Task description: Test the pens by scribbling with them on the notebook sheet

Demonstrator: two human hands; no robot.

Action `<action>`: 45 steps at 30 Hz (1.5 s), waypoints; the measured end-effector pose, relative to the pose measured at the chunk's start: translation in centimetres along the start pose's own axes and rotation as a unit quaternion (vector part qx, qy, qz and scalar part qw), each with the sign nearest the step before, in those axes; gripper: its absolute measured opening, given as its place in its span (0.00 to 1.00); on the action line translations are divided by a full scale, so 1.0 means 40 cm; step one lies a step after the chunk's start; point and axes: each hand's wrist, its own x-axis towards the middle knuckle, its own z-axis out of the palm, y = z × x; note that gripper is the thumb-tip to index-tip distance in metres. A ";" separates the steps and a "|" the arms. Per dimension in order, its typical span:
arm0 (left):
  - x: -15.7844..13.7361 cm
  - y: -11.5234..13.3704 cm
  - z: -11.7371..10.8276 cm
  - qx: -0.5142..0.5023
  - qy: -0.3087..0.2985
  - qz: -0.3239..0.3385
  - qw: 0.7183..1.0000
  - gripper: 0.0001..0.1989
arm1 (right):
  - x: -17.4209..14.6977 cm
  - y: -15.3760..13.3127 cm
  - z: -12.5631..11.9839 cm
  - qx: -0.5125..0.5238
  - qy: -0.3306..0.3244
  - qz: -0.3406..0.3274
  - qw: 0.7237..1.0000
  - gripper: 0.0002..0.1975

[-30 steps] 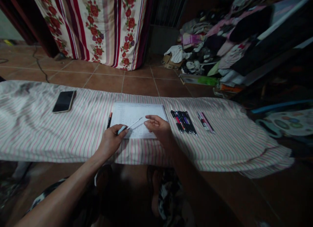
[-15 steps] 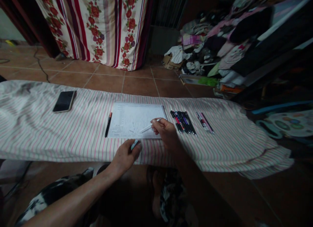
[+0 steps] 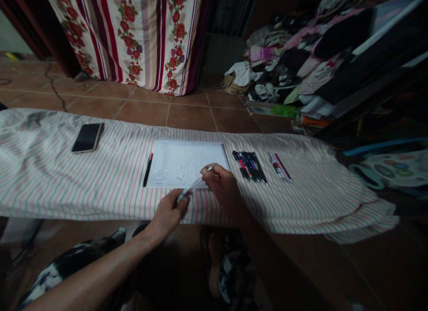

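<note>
My left hand [image 3: 170,213] is closed at the near edge of the notebook, its fingers around a short pale-blue piece [image 3: 182,195] that looks like a pen cap. Over the notebook's lower right part, my right hand [image 3: 219,181] pinches a slim white pen [image 3: 196,183]. The pen slants down to the left, and its lower end meets or nearly touches the pale piece. Under both lies a spiral notebook [image 3: 187,157] with a printed or drawn page, its coil on the right side. A black pen [image 3: 147,170] with an orange end rests along the notebook's left edge.
Right of the notebook lies a row of several dark pens [image 3: 250,167], then a few pinkish pens [image 3: 280,167]. A phone [image 3: 87,138] is on the left of the striped cloth [image 3: 117,177]. Beyond are a floral curtain [image 3: 150,39] and a heap of clothes [image 3: 294,56].
My right hand has moved slightly left and brought the pen's lower end to the pale piece. My left hand has tilted that piece in line with the pen.
</note>
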 end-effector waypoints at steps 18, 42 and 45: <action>-0.004 0.026 -0.003 -0.056 -0.026 -0.004 0.998 0.10 | -0.016 -0.014 0.038 -0.009 -0.088 0.010 0.996 0.11; -0.002 0.046 -0.019 -0.082 -0.020 -0.014 0.996 0.09 | -0.005 0.005 0.059 0.010 -0.108 0.038 0.993 0.13; -0.004 0.036 -0.017 -0.064 -0.027 -0.011 0.998 0.09 | 0.013 0.025 0.058 -0.033 -0.066 0.030 0.997 0.10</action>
